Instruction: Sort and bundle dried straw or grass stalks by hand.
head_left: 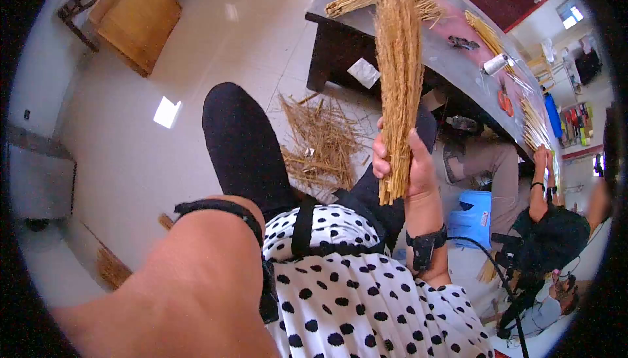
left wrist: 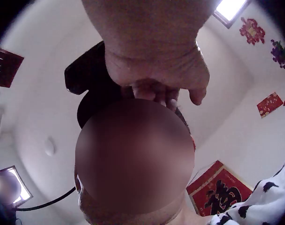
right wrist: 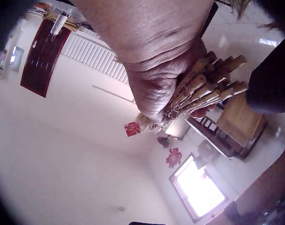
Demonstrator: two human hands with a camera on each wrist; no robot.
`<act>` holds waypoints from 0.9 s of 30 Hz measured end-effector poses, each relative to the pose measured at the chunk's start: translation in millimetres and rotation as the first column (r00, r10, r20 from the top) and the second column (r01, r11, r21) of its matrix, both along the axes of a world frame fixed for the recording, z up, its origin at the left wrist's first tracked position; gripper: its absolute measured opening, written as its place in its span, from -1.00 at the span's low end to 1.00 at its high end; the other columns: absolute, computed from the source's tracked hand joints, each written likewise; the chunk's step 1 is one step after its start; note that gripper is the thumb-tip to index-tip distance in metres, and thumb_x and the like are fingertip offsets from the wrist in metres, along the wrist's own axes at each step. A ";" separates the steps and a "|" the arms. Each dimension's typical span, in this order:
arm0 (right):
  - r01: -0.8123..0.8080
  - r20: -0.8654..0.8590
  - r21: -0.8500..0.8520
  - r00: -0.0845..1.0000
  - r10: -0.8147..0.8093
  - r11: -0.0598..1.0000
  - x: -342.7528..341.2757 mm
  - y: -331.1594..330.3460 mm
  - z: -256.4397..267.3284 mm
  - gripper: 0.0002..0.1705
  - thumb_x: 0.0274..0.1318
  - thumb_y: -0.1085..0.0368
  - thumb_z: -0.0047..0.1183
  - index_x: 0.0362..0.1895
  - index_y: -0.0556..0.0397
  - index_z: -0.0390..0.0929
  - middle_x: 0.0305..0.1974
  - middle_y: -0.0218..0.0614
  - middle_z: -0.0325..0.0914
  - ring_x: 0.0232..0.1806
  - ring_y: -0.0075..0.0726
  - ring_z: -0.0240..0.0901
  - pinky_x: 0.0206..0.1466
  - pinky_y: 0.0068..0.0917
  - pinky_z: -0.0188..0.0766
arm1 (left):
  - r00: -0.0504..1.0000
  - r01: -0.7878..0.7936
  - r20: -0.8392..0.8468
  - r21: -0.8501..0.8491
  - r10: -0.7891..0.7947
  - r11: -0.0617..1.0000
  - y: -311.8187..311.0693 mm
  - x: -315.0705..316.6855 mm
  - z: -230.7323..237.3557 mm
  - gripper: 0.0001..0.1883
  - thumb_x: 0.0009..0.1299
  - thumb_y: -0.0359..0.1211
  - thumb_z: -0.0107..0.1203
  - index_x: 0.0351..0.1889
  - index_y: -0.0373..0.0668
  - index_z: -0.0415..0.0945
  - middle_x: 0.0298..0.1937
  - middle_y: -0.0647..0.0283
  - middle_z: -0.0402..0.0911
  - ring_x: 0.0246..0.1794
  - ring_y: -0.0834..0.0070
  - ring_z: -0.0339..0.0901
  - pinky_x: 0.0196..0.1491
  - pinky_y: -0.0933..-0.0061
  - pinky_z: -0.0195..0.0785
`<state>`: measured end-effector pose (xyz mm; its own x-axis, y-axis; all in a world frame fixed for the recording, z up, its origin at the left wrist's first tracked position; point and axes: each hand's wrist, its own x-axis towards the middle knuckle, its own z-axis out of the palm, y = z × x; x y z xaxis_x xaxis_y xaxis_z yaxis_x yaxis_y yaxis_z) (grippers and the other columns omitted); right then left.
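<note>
My right hand (head_left: 418, 162) grips a bundle of dried stalks (head_left: 399, 51) near its cut ends, fingers and thumb wrapped round it. The bushy heads point up and away, overlapping the table edge in the head view. In the right wrist view, the cut ends of the bundle (right wrist: 222, 79) stick out past the palm of the right hand (right wrist: 156, 89). My left hand (left wrist: 156, 75) is raised to the head, beside black headgear (left wrist: 93, 89); its thumb stands apart and its fingertips are partly hidden. Only the left forearm (head_left: 190, 260) shows in the head view.
Loose straw (head_left: 320, 136) lies on the floor ahead. A long table (head_left: 451, 37) at the right bears more stalk bundles (head_left: 356, 1), a white spool (head_left: 495, 64) and red-handled scissors (head_left: 504, 101). Another person (head_left: 549, 227) sits at it by a blue stool (head_left: 472, 217).
</note>
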<state>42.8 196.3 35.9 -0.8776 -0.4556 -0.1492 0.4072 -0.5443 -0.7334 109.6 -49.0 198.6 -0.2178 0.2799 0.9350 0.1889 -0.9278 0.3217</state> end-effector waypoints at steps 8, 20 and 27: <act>-0.011 0.006 0.003 1.000 0.010 1.000 0.0 -1.9 5.6 -0.31 0.18 -0.19 -0.08 0.14 0.07 0.19 -0.39 -0.29 0.34 -0.55 -0.44 0.32 -0.47 -0.48 0.31 | 0.998 0.057 0.008 0.028 -0.057 0.998 1.6 -12.2 -0.9 -0.66 0.22 -0.54 -0.08 -0.83 -0.18 0.36 -0.81 0.27 0.27 -0.78 0.49 0.22 -0.35 0.32 0.37; 0.008 -0.045 0.019 0.999 -0.007 1.000 -2.0 -6.3 9.9 -0.27 0.13 -0.22 -0.05 0.14 0.09 0.18 -0.40 -0.30 0.32 -0.56 -0.46 0.30 -0.48 -0.51 0.31 | 0.995 0.099 -0.001 0.048 -0.099 0.994 0.2 -14.0 -0.9 -0.68 0.20 -0.49 -0.09 -0.82 -0.20 0.35 -0.83 0.26 0.24 -0.78 0.44 0.20 -0.36 0.18 0.36; 0.025 -0.109 -0.015 0.994 -0.026 1.000 -4.2 -5.3 13.6 -0.21 0.07 -0.22 0.05 0.17 0.09 0.17 -0.39 -0.33 0.29 -0.58 -0.50 0.26 -0.51 -0.53 0.29 | 0.988 0.155 0.003 0.072 -0.156 0.985 0.1 -19.3 2.0 -0.69 0.19 -0.47 -0.09 -0.82 -0.21 0.35 -0.84 0.25 0.23 -0.78 0.41 0.19 -0.36 0.10 0.36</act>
